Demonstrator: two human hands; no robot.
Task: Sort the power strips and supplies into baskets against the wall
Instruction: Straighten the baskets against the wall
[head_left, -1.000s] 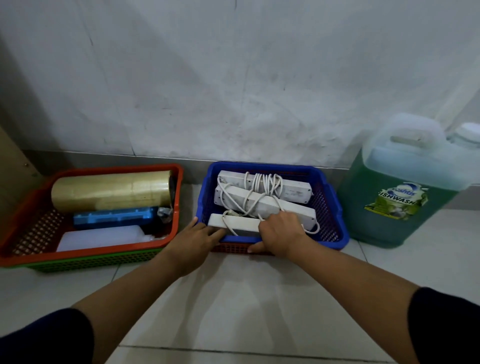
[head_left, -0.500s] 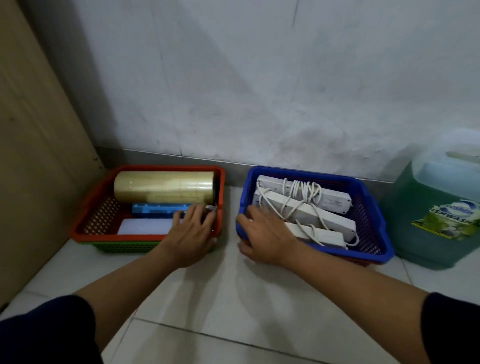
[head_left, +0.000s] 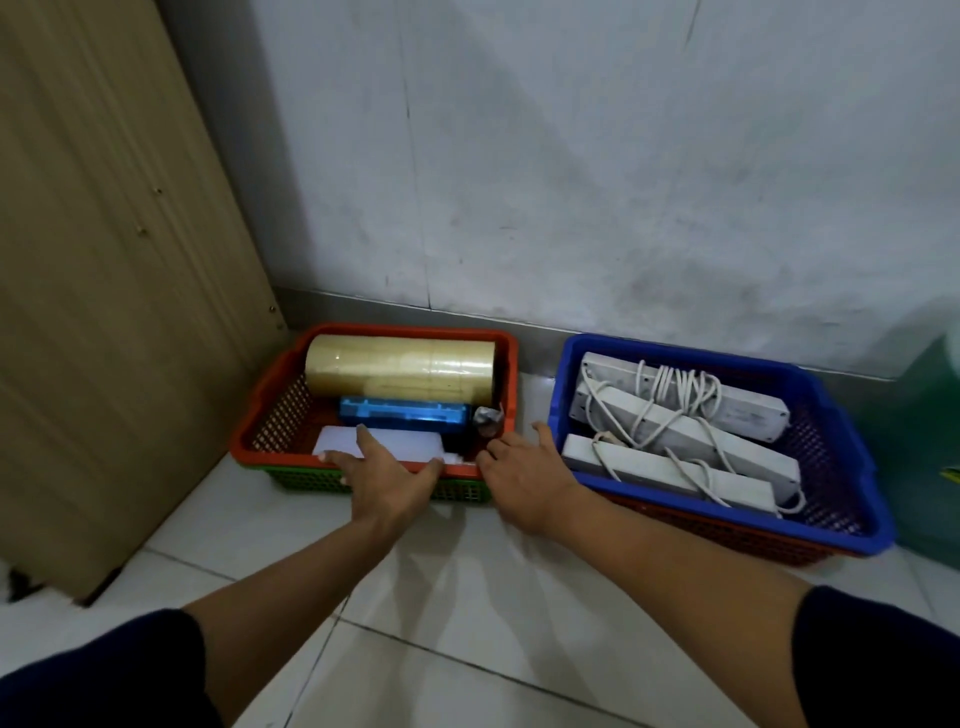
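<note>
Left hand (head_left: 382, 480): fingers spread flat on the red basket (head_left: 270, 395) front rim.
Right hand (head_left: 524, 480): open (fingers relaxed), at that basket's right corner.
Power strips (head_left: 670, 436): inside blue basket (head_left: 852, 467) against wall.

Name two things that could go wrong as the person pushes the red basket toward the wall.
1. The left hand and right hand press only the red basket's near rim, right of centre; it might skew against the wooden panel.
2. The tape roll lies loose on its side at the back and might roll onto the blue box.
</note>
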